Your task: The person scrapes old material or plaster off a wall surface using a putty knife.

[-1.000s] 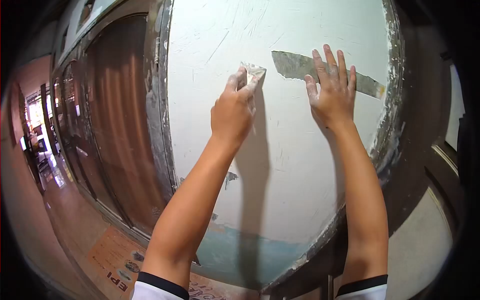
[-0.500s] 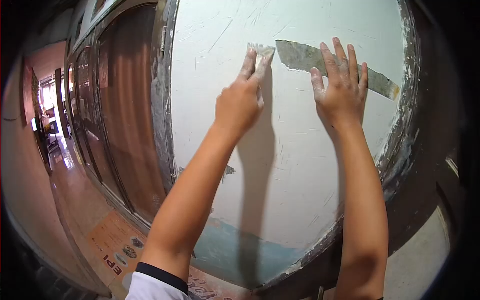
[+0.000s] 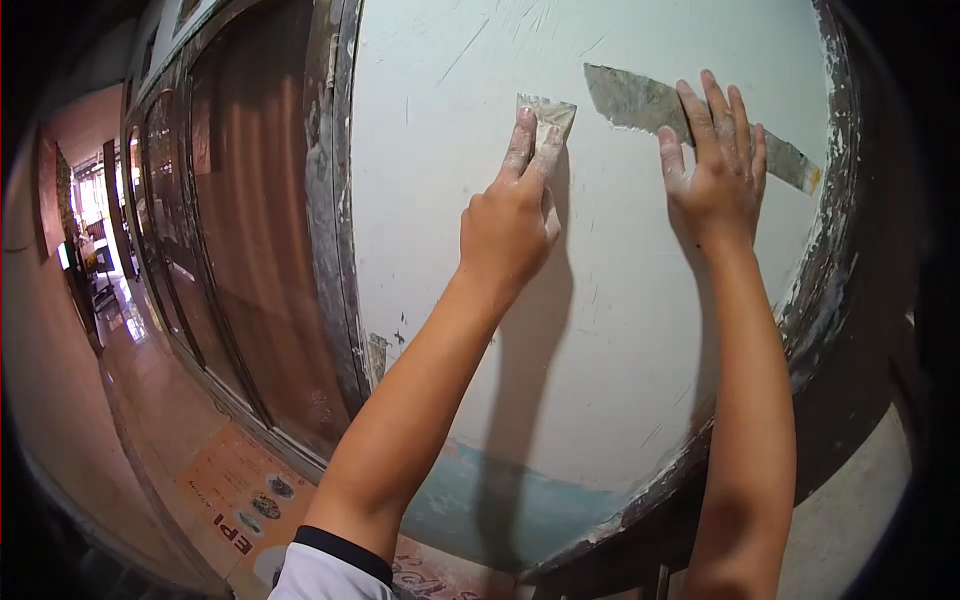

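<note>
My left hand [image 3: 507, 225] grips a small flat putty knife [image 3: 553, 108], two whitened fingers pressed along its blade. The blade's wide edge points up and lies against or very near the white wall panel [image 3: 450, 200]; exact contact cannot be told. To its upper right runs a grey strip [image 3: 632, 98] with ragged edges, where the white coating appears to be off. My right hand [image 3: 715, 180] rests with fingers spread over that strip, palm towards the panel and holding nothing. White dust coats the fingers of both hands.
Left of the panel stands a dark-framed door [image 3: 255, 210] with a reddish-brown curtain behind it. A worn dark frame [image 3: 825, 230] with flaking paint borders the right. Blue-green paint [image 3: 455, 495] shows low down. An orange printed sheet [image 3: 245, 490] lies on the floor.
The view has shifted, moving the panel rightward in frame. My left hand and the putty knife sit slightly lower relative to the grey strip's left end. The right hand stays on the strip.
</note>
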The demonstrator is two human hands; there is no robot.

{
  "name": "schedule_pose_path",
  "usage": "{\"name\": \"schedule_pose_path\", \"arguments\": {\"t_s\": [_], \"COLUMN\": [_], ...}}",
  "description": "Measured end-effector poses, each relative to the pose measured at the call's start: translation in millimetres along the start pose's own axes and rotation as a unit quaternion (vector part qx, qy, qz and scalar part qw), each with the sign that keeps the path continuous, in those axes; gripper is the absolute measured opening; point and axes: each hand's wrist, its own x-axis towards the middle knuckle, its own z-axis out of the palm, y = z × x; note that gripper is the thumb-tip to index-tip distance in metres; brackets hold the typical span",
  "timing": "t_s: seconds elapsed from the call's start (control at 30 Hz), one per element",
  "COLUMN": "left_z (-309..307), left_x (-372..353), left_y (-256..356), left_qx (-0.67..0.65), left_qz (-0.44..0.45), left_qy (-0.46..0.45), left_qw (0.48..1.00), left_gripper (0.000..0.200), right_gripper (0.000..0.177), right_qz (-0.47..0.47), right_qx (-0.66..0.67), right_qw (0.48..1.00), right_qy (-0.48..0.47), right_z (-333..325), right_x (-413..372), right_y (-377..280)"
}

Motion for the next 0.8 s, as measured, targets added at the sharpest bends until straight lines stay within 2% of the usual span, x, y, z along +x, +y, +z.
{"name": "schedule_pose_path", "arguments": {"t_s": [0.1,0.23,0.33,0.37,0.47,0.6,0.63,0.73,0.8], "left_z": [-2,-18,-18,-9,-8,-12,-10,-5,-6], "left_x": [-3,47,38,29,5,38,50,53,37], "left_y": [0,20,17,7,3,17,20,21,18], "left_qx": [0.004,0.045,0.013,0.014,-0.005,0.03,0.035,0.021,0.003], "left_qz": [0.007,-0.004,-0.012,0.015,0.001,0.005,0.024,0.038,0.005], "left_qy": [-0.01,-0.042,-0.037,0.0,-0.026,-0.039,-0.018,0.009,-0.024], "left_qw": [1.0,0.998,0.999,1.0,1.0,0.999,0.999,0.999,1.0], "left_gripper": [0.066,0.057,0.057,0.059,0.062,0.062,0.059,0.059,0.063], "right_gripper": [0.053,0.052,0.052,0.051,0.051,0.05,0.051,0.051,0.047], "right_qz": [0.003,0.002,0.002,-0.001,-0.011,0.004,0.002,0.004,0.001], "right_qx": [-0.006,-0.01,-0.006,-0.007,-0.006,-0.013,-0.008,0.001,0.0], "right_qw": [1.0,1.0,1.0,1.0,0.999,0.999,0.999,0.999,0.999], "right_qy": [0.012,0.02,0.02,0.031,0.045,0.044,0.043,0.041,0.039], "right_z": [4,6,9,9,10,8,8,5,4], "right_x": [-2,1,-1,-2,-5,-3,-3,-5,-5], "right_y": [0,0,3,3,1,0,0,0,-1]}}
